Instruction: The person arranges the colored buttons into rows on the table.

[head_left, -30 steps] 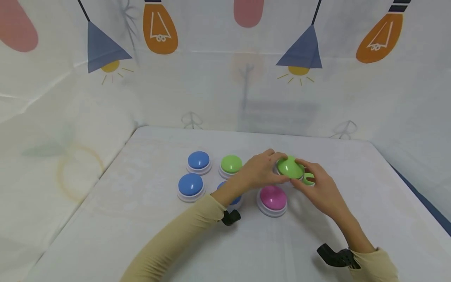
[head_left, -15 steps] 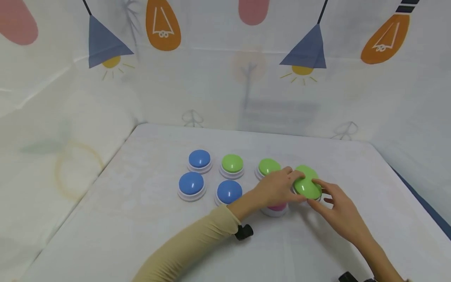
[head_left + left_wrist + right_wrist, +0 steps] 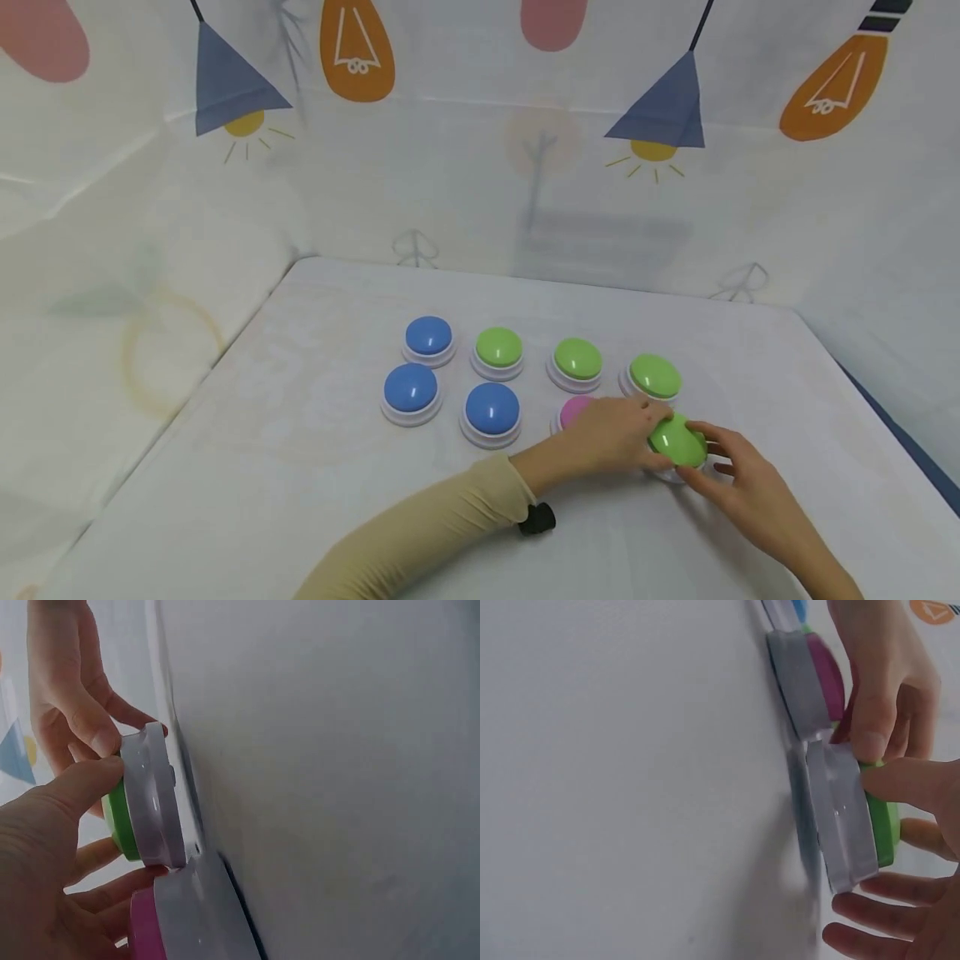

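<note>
Both hands pinch one green push button (image 3: 678,442) with a white round base, at the front right of the group. My left hand (image 3: 611,433) grips its left side, thumb and fingertips at the rim. From the other side my right hand (image 3: 757,492) holds it, thumb on the near edge. In the right wrist view the white base (image 3: 844,817) is slightly tilted, with a narrow shadowed gap under it. A pink push button (image 3: 576,410) stands just left of it, partly hidden by my left hand. Behind it is another green push button (image 3: 655,376).
Left of the pink button stand two blue buttons (image 3: 492,408) in the front row. The back row has a blue button (image 3: 428,335) and green buttons (image 3: 578,358). All rest on a white-covered table (image 3: 262,467). A printed curtain (image 3: 465,167) hangs behind.
Both hands have carried the green button from the back row rightward and toward the person, lowering it beside the pink one. The back-row green buttons now show uncovered.
</note>
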Demonstrator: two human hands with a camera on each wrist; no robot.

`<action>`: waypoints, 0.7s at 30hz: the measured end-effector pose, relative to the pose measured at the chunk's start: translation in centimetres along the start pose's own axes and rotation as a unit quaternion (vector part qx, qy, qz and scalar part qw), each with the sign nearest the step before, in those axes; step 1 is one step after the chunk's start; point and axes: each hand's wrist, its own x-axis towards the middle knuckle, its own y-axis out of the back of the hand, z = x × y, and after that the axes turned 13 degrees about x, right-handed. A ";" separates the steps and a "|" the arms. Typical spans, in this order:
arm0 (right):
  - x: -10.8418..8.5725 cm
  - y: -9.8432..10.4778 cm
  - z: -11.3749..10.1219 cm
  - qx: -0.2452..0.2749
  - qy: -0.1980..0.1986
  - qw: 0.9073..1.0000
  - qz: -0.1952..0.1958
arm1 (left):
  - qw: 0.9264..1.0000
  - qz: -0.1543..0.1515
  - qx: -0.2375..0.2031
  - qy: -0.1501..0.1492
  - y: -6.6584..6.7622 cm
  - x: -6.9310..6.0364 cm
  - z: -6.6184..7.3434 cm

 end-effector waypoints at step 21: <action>-0.4 -0.7 0.7 -0.002 -0.026 0.999 -0.047 | 0.998 -0.011 0.056 -0.004 -0.3 -0.2 0.7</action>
